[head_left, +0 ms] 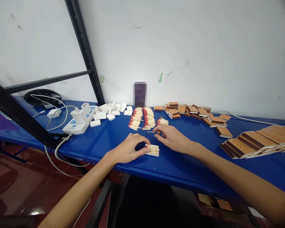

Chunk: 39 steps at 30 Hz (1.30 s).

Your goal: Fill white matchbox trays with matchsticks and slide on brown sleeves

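My left hand (128, 148) rests on the blue table (104, 139), fingers curled round a small white tray of matches (153, 150) and holding it by its left end. My right hand (172, 136) lies just behind the tray, fingers pinched together over a single match (150, 131) lying on the table. Rows of red-tipped matches (142, 118) are laid out a little farther back, with a smaller bunch (162, 121) beside them.
Empty white inner trays (109, 112) lie heaped at the back left by a white power strip (79, 120) and its cables. Brown matchbox sleeves (194, 112) are scattered at the back right; stacked rows of them (256, 142) sit far right. A black metal frame (85, 53) leans at left.
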{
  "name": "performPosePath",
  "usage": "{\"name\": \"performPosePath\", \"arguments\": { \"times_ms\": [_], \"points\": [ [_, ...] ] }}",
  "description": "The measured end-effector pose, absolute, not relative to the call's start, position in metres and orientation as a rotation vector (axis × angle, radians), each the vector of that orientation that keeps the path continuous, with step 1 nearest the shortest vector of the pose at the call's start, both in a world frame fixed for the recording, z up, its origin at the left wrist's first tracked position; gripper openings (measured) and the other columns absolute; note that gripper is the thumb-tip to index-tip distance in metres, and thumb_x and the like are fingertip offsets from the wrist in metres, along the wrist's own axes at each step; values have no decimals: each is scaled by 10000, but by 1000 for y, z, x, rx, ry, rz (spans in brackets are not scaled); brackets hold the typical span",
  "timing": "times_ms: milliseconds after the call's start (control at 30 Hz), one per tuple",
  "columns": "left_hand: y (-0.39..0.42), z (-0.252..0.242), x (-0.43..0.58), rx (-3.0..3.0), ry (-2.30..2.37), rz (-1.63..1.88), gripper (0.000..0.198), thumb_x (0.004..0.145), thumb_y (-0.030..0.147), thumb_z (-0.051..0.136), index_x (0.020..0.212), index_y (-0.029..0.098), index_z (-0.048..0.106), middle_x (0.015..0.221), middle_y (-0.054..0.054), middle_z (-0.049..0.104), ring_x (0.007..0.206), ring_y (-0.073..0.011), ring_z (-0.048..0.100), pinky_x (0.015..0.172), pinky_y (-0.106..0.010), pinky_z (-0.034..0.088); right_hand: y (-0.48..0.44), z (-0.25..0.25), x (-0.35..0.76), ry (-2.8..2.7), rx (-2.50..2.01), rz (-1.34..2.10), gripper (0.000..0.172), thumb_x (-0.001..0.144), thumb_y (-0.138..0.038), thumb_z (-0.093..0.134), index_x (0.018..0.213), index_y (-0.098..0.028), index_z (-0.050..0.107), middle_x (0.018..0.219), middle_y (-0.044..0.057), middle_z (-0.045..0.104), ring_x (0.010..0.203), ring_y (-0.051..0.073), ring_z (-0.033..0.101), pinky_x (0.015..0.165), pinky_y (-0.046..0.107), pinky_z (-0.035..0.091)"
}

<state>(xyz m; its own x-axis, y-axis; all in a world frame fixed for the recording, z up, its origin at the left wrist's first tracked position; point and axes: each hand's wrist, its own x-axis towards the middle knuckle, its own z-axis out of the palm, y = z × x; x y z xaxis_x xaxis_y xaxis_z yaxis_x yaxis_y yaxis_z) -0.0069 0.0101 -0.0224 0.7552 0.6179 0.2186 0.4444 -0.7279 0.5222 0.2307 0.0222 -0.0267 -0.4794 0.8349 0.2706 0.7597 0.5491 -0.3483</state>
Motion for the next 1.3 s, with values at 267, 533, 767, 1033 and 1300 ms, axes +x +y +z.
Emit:
{"name": "performPosePath", "arguments": {
  "times_ms": [267,533,767,1033,1300],
  "points": [
    [16,-26,-7,2483,733,568,221,984,230,421,1152,224,565,1156,-38,641,1095,-185,546,994,-336,406,37,-43,229,-2485,-1400,49,150,969,-194,408,907,-181,544,941,79,607,844,197,567,754,311,433],
    [14,-25,0,2524,774,549,216,966,253,462,1163,217,542,1125,-57,614,1097,-204,529,979,-348,413,-11,-19,234,-2367,-1367,426,192,981,-304,420,846,-217,527,776,8,588,694,160,531,649,287,410],
    [9,-25,13,2590,807,525,185,967,270,433,1122,211,513,1074,-58,595,1029,-214,518,910,-358,421,-22,-21,234,-2383,-1267,464,129,978,-296,460,941,-213,551,916,30,590,801,164,533,722,303,414],
    [19,-30,2,2597,948,660,270,908,124,355,1112,196,517,1012,-49,608,959,-202,544,889,-350,437,-19,-24,233,-2393,-1242,517,140,985,-320,461,1003,-215,552,957,33,584,855,177,537,771,315,418],
    [74,-28,-47,2798,1350,518,231,962,303,435,1083,211,610,1048,-67,574,947,-235,522,886,-400,421,-17,-21,234,-2367,-1283,528,165,985,-338,448,1001,-217,559,962,36,596,864,183,543,783,327,421]
  ]
}}
